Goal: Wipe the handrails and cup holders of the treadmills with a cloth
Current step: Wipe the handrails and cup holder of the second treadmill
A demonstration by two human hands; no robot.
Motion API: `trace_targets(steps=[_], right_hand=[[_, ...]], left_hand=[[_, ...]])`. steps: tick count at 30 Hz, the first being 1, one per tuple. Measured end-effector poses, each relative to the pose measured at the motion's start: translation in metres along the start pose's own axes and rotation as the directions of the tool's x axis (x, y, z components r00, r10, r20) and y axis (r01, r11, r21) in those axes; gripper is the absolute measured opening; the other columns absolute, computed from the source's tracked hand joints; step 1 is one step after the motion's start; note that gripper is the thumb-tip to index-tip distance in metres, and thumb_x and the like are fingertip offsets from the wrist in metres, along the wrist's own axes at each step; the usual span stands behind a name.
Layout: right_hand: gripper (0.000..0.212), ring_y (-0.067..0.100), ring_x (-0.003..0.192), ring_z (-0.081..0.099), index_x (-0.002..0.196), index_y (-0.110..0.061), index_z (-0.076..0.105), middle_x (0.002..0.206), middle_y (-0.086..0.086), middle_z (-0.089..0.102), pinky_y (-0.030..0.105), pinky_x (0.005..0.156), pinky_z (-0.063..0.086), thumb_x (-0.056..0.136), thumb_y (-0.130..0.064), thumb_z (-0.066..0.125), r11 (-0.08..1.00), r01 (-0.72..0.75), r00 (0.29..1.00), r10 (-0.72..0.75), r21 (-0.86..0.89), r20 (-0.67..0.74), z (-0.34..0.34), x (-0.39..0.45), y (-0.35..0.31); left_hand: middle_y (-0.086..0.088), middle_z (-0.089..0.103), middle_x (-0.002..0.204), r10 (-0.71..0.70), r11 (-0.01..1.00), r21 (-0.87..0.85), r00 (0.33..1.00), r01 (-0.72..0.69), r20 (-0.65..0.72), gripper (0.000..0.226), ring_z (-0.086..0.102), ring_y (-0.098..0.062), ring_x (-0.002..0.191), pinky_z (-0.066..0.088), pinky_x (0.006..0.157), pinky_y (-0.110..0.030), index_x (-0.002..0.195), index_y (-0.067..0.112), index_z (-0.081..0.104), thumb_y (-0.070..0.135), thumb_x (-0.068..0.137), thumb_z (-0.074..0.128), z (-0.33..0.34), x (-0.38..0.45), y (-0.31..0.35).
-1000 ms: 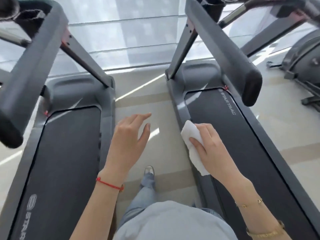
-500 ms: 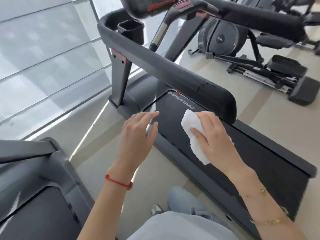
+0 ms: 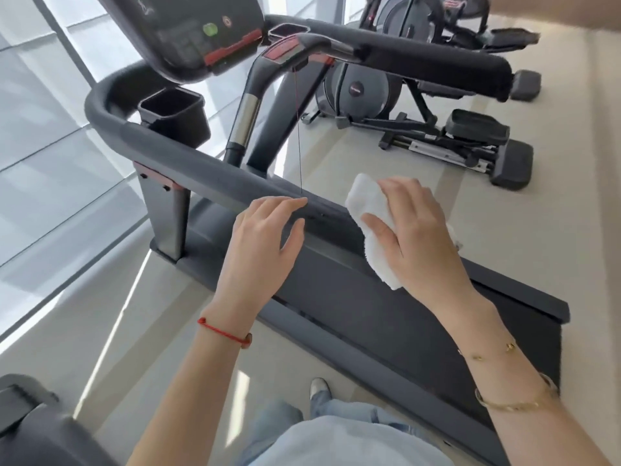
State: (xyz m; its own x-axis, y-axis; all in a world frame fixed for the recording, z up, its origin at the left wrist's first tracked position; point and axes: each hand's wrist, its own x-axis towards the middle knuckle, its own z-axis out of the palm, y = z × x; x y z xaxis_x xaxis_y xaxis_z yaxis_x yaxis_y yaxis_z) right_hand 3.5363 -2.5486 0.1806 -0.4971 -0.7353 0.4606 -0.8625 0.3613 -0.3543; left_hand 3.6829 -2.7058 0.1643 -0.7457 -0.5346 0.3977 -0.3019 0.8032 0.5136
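Beige floor [image 3: 174,331] with pale stripes of light lies under me, and a wall of big glass panes [image 3: 50,146] closes the room on my left side. Nearest to me, at the bottom, I see my light blue jeans [image 3: 336,418] and the tip of one shoe [image 3: 319,386]. At the bottom left corner, part of a second dark grey treadmill [image 3: 30,428] shows.

My left hand [image 3: 265,243], with a thin red string bracelet [image 3: 223,332] on the wrist, is relaxed and holds nothing; its straight fingers reach to the long dark grey padded handrail [image 3: 201,169] of the treadmill in front of me, and the fingertips seem to touch its near side. My right hand [image 3: 420,237], with thin gold bangles [image 3: 514,400] on the arm, grasps a white folded terry cloth [image 3: 369,213]: the thumb lies across the cloth and the fingers curl over its top. The cloth is at the near end of this handrail, just right of my left hand. Whether it already presses on the rail I cannot tell.

Below the hands runs the black treadmill belt [image 3: 386,314]. Further along the handrail, a square black plastic cup holder [image 3: 173,112] hangs on its inner side. Behind it stands the dark console [image 3: 191,31] with a green button. The second padded handrail [image 3: 420,58] goes on the far side. Beyond, near the top right corner of the floor, a dark elliptical machine [image 3: 437,129] stands.
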Motion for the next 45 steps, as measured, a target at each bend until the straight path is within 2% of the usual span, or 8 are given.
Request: trace_targets(steps=[5, 12, 19, 25, 32, 37, 40, 45], right_hand=[[0.051, 0.023, 0.105, 0.054, 0.131, -0.020, 0.047, 0.124, -0.003, 0.056, 0.033, 0.082, 0.037, 0.099, -0.053, 0.025, 0.989, -0.091, 0.948, 0.123, -0.119, 0.295, 0.028, 0.015, 0.009], [0.048, 0.027, 0.078, 0.063, 0.121, -0.031, 0.044, 0.104, -0.007, 0.065, 0.032, 0.061, 0.030, 0.096, -0.056, 0.012, 0.965, -0.120, 0.954, 0.177, -0.232, 0.240, 0.069, 0.052, -0.022], [0.034, 0.017, 0.068, 0.062, 0.112, -0.035, 0.056, 0.085, -0.012, 0.064, 0.027, 0.052, 0.037, 0.094, -0.054, 0.035, 0.935, -0.237, 0.958, 0.270, -0.266, 0.096, 0.077, 0.043, -0.036], [0.033, 0.022, 0.053, 0.042, 0.073, -0.028, 0.041, 0.062, -0.006, 0.051, 0.026, 0.044, 0.021, 0.089, -0.056, 0.033, 0.806, -0.453, 0.881, 0.471, -0.380, -0.049, 0.097, 0.059, -0.049], [0.040, 0.019, 0.060, 0.050, 0.092, -0.019, 0.068, 0.069, -0.004, 0.058, 0.030, 0.055, 0.037, 0.099, -0.045, 0.039, 0.862, -0.382, 0.921, 0.325, -0.335, -0.214, 0.126, 0.062, -0.076], [0.045, 0.022, 0.051, 0.032, 0.075, -0.020, 0.048, 0.061, -0.004, 0.043, 0.031, 0.048, 0.010, 0.084, -0.045, 0.011, 0.608, -0.602, 0.767, 0.622, -0.518, -0.161, 0.101, 0.060, -0.055], [0.041, 0.020, 0.048, 0.034, 0.074, -0.021, 0.046, 0.061, -0.005, 0.046, 0.029, 0.049, 0.014, 0.088, -0.048, 0.018, 0.683, -0.521, 0.827, 0.553, -0.512, -0.104, 0.116, 0.077, -0.065], [0.033, 0.017, 0.059, 0.047, 0.091, -0.017, 0.067, 0.066, -0.005, 0.054, 0.027, 0.056, 0.035, 0.099, -0.042, 0.047, 0.856, -0.383, 0.904, 0.270, -0.348, -0.332, 0.127, 0.050, -0.065]], left_hand=[[0.002, 0.063, 0.125, 0.013, 1.000, -0.013, 0.999, -0.013, 0.051, 0.033, 0.051, -0.018, 0.125, 0.042, 0.105, -0.048, 0.130, 0.018, 0.061, 0.021, 0.098, 0.054, 0.007, 0.034, -0.022], [0.001, 0.062, 0.126, 0.078, 0.997, -0.009, 0.988, -0.078, 0.133, 0.033, 0.051, -0.019, 0.125, 0.033, 0.112, -0.040, 0.130, 0.017, 0.061, 0.020, 0.098, 0.054, 0.002, 0.071, -0.067], [0.001, 0.064, 0.124, 0.207, 0.977, -0.016, 0.936, -0.211, 0.285, 0.030, 0.055, -0.020, 0.119, 0.029, 0.113, -0.035, 0.127, 0.016, 0.063, 0.022, 0.099, 0.052, -0.005, 0.103, -0.106], [0.006, 0.069, 0.112, 0.321, 0.947, -0.080, 0.882, -0.313, 0.347, 0.022, 0.063, -0.018, 0.098, 0.036, 0.106, -0.040, 0.113, 0.017, 0.070, 0.022, 0.100, 0.052, -0.004, 0.117, -0.127], [0.005, 0.072, 0.101, 0.411, 0.912, -0.163, 0.836, -0.377, 0.365, 0.017, 0.066, -0.018, 0.094, 0.042, 0.100, -0.045, 0.104, 0.015, 0.072, 0.015, 0.098, 0.057, -0.005, 0.124, -0.140], [0.006, 0.072, 0.104, 0.441, 0.897, -0.210, 0.812, -0.389, 0.382, 0.018, 0.065, -0.017, 0.092, 0.039, 0.102, -0.041, 0.106, 0.017, 0.072, 0.017, 0.098, 0.056, -0.003, 0.126, -0.134], [0.007, 0.071, 0.104, 0.444, 0.895, -0.220, 0.813, -0.387, 0.377, 0.018, 0.064, -0.017, 0.092, 0.039, 0.102, -0.041, 0.107, 0.017, 0.072, 0.017, 0.098, 0.056, -0.003, 0.124, -0.128], [0.007, 0.071, 0.098, 0.446, 0.894, -0.237, 0.817, -0.381, 0.367, 0.016, 0.064, -0.018, 0.088, 0.042, 0.098, -0.045, 0.103, 0.015, 0.071, 0.013, 0.097, 0.056, 0.004, 0.116, -0.111]])
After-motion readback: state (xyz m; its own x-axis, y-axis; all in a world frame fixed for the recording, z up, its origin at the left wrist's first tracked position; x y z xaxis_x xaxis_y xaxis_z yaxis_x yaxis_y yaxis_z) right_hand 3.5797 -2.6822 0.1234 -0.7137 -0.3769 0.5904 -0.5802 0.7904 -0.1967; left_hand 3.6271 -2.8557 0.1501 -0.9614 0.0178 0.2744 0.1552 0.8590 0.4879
